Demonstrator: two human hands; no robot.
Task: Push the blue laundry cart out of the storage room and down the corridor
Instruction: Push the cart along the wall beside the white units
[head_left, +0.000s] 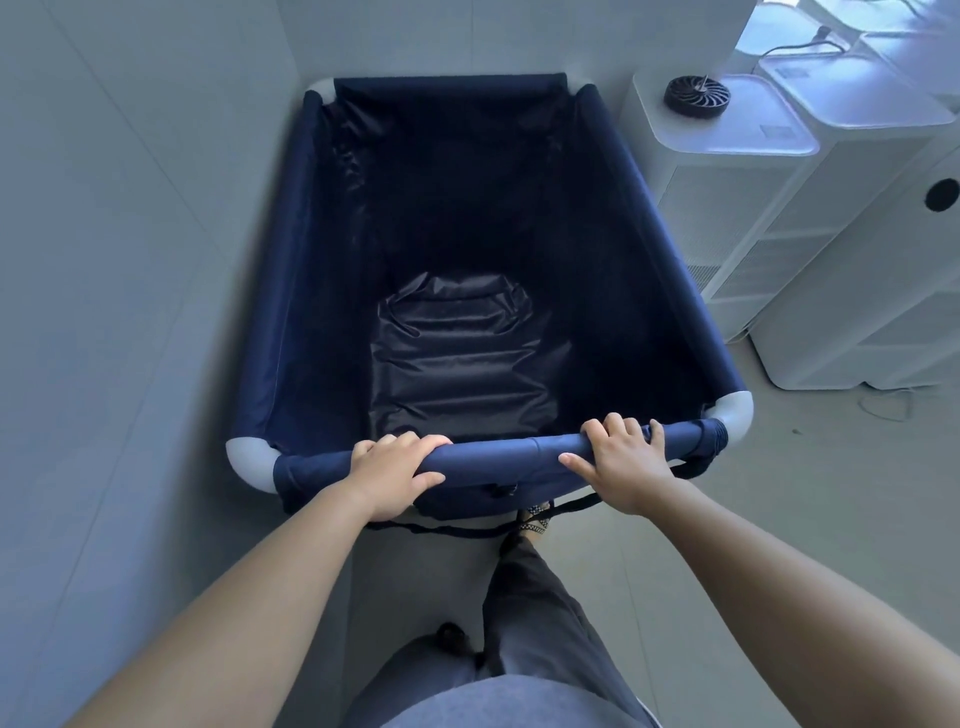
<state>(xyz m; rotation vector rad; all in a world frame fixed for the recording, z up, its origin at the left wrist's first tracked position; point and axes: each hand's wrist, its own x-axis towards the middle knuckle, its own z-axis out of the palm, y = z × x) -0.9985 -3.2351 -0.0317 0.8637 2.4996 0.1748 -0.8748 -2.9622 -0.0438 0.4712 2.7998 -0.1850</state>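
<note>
Both bare arms reach forward, well apart. The left hand (395, 470) and right hand (621, 462) grip the rail (498, 457), fingers curled over its top, thumbs pointing inward.

Dark cloth with a faint glossy sheen lines the blue laundry cart (670, 218), its corner joints (249, 462) smooth matt white, seemingly plastic, beside white units (852, 312) cased in smooth matt plastic on a smooth pale floor (779, 493).
</note>
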